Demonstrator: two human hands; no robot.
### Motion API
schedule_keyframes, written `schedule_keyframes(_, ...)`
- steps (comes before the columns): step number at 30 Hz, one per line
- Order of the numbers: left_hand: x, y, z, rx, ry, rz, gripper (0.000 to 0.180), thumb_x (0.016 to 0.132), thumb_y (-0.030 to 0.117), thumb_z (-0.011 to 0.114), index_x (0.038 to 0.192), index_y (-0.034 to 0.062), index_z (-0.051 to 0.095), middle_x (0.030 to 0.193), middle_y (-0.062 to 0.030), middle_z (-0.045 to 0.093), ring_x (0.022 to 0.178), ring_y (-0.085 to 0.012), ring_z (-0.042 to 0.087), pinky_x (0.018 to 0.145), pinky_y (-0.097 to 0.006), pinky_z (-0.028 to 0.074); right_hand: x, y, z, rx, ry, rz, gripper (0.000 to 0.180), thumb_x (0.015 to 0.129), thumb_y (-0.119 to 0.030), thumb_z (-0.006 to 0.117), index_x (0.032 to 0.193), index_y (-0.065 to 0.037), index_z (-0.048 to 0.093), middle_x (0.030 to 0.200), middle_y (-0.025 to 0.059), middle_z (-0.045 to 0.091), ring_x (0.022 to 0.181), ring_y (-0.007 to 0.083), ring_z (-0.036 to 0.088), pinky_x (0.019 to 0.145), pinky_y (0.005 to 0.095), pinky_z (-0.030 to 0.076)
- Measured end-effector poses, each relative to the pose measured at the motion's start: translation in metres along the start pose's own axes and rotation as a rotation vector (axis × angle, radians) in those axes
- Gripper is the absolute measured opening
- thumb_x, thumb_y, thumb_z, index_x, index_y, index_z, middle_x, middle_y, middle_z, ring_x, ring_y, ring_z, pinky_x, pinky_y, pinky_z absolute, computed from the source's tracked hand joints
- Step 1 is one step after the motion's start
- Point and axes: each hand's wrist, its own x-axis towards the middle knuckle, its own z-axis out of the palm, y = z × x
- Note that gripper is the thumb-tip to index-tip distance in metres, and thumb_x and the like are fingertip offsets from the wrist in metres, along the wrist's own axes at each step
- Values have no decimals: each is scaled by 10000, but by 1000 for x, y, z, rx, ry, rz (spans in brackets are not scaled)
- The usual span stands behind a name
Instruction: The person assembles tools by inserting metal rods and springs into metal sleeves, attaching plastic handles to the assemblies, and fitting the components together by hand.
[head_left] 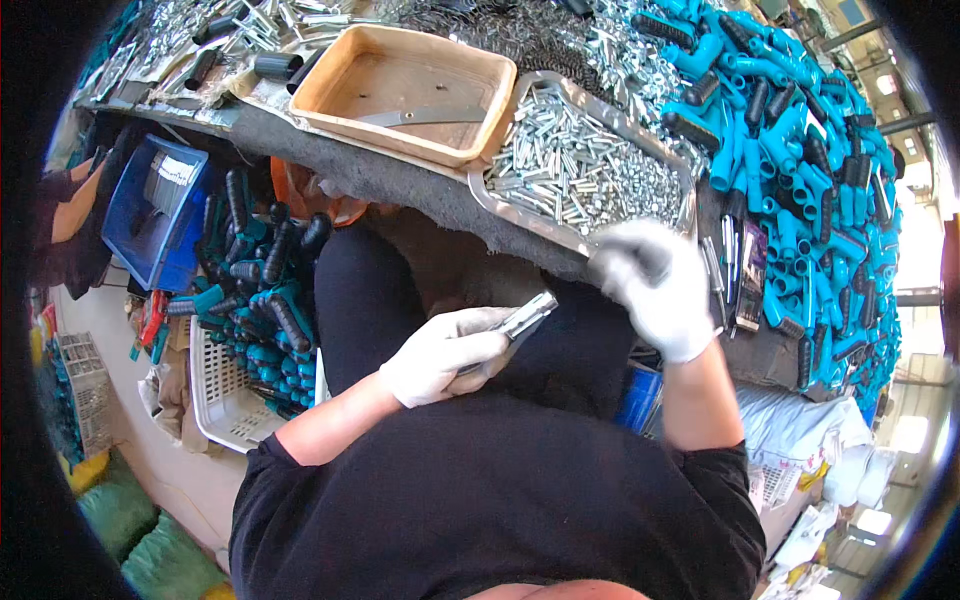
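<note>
A seated person in white work gloves works at the near edge of a cluttered worktop (400, 185). The left hand (440, 352) is over the lap, fingers wrapped around a flat metal tool piece (520, 322) whose long axis points up and right toward the other hand. The right hand (655, 285) hovers at the near corner of a metal tray (520, 210) of small silver pins; its fingers are curled, whether pinching anything cannot be told. It is the nearer hand to the tray.
</note>
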Motion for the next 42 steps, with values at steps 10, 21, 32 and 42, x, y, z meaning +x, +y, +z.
schedule_keyframes(10, -6, 4, -17, -58, 81, 6, 468, 922, 316, 557, 1281, 30, 467, 626, 13, 452, 424, -42, 317, 397, -198, 242, 234, 58, -56, -554, 88, -181, 255, 835, -194, 616, 1060, -87, 673, 1028, 113, 683, 936, 239, 659, 854, 305, 498)
schedule_keyframes(21, -7, 9, -29, -50, 104, 1, 416, 956, 261, 503, 1279, 0, 472, 683, 5, 490, 435, -42, 351, 407, -193, 276, 257, 54, -10, -780, -16, -334, 324, 817, -220, 658, 1129, -138, 628, 1069, 135, 645, 1029, 307, 603, 925, 392, 465)
schedule_keyframes(32, -3, 2, -22, -102, 56, 34, 395, 940, 272, 527, 1221, 2, 468, 665, -8, 463, 423, -58, 322, 418, -216, 271, 221, 22, -37, -502, 334, -175, 290, 878, -360, 599, 976, -90, 635, 904, 179, 670, 864, 348, 641, 785, 416, 494)
schedule_keyframes(42, -19, -12, -11, -41, 68, 35, 428, 957, 263, 499, 1310, 25, 455, 673, -11, 465, 439, -65, 332, 429, -218, 287, 205, 23, -27, -473, 356, -265, 163, 738, -58, 659, 865, -41, 560, 886, 147, 584, 830, 332, 587, 770, 392, 478)
